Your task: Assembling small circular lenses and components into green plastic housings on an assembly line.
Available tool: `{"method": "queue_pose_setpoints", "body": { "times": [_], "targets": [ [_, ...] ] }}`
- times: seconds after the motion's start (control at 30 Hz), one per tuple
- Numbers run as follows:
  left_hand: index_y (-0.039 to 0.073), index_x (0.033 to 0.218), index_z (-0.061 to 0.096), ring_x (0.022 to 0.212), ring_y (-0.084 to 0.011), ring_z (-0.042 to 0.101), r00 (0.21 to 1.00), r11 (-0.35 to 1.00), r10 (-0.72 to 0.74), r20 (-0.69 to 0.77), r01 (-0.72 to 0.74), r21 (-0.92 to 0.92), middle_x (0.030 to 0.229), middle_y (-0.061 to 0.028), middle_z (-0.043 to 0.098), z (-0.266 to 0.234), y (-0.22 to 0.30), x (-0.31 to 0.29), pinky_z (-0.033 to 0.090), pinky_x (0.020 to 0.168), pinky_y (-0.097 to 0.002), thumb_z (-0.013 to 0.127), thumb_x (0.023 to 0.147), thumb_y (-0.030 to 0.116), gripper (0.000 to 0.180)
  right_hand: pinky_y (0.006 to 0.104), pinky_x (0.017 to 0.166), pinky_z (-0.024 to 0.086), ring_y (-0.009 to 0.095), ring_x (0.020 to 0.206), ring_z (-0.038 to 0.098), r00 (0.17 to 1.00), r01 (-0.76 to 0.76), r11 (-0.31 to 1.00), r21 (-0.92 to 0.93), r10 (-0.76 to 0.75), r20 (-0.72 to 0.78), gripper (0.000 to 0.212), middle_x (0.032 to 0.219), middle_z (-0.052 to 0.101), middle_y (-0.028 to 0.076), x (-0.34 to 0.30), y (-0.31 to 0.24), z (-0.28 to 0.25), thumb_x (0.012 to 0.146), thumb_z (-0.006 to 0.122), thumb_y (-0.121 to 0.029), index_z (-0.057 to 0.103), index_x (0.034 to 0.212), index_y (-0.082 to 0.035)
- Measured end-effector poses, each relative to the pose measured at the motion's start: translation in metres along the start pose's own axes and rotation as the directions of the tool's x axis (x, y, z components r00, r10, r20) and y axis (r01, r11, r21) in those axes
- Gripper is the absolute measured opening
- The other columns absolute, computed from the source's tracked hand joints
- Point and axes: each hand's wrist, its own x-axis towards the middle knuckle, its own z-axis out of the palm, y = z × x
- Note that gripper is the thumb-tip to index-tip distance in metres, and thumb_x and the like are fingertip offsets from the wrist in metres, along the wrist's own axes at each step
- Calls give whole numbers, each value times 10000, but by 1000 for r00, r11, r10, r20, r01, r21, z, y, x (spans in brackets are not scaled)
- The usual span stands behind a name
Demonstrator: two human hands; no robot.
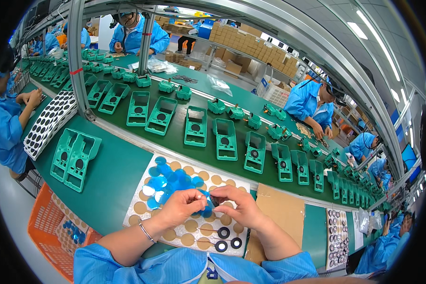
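My left hand (183,207) is closed in a pinch above a white foam sheet (135,208); whatever its fingertips hold is too small to make out. Close beside it, my right hand (240,204) grips a small black round part (215,201) between thumb and fingers. Blue clear film discs (179,178) lie in a loose pile on the sheet, just beyond my hands. Rows of round tan spots (207,229) show across the sheet. Near its front right corner lie 3 black ring-shaped parts (224,232), with thin wires running from them.
Green plastic housings (195,126) stand in rows on the dark green belt ahead. Two more housings (75,160) lie at left, near a spotted white sheet (49,123). Brown cardboard (284,213) lies right of my hands. An orange crate (45,232) stands lower left. Co-workers (312,104) sit around.
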Motion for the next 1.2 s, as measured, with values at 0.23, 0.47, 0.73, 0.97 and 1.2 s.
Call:
{"method": "queue_pose_setpoints", "body": {
  "times": [0.23, 0.47, 0.73, 0.97, 1.2],
  "targets": [
    [37, 768, 600, 665, -208, 527, 909, 402, 416, 28, -212, 891, 712, -67, 568, -3, 8, -4, 420, 642, -305, 602, 754, 68, 34, 249, 738, 473, 115, 841, 573, 968, -40, 977, 209, 90, -236, 376, 964, 590, 45, 2, 22, -14, 762, 670, -44, 553, 1119, -39],
    [46, 712, 611, 699, -272, 515, 868, 142, 489, 84, -174, 974, 695, -90, 544, -11, 3, -2, 432, 652, -361, 605, 722, 64, 21, 276, 725, 491, 133, 812, 591, 944, -154, 796, 585, 294, -151, 347, 1020, 596, 88, 7, 25, -19, 804, 617, -24, 513, 1134, 1],
    [42, 732, 581, 734, -282, 495, 852, 77, 521, 40, -94, 993, 734, -101, 509, -17, 4, -5, 432, 648, -373, 617, 707, 55, 46, 250, 741, 472, 111, 843, 584, 922, -251, 894, 370, 337, -190, 375, 1019, 565, 62, 22, 34, -32, 803, 602, 2, 500, 1164, -16],
    [42, 790, 503, 759, -289, 480, 827, 110, 563, 17, -95, 989, 786, -107, 478, -12, 11, 0, 425, 641, -387, 617, 699, 30, 146, 302, 697, 459, 200, 741, 550, 912, -322, 899, -297, 210, -353, 360, 930, 560, 97, 76, 93, -73, 742, 633, -14, 542, 1090, -45],
    [18, 771, 574, 713, -264, 491, 802, 92, 580, 147, -244, 965, 756, -99, 516, -23, -2, 2, 441, 605, -352, 601, 705, 28, 72, 371, 811, 446, 269, 945, 504, 991, -116, 724, -680, 42, -124, 287, 984, 564, 67, 115, 162, -80, 726, 629, -30, 584, 1006, -77]
  ]
}}
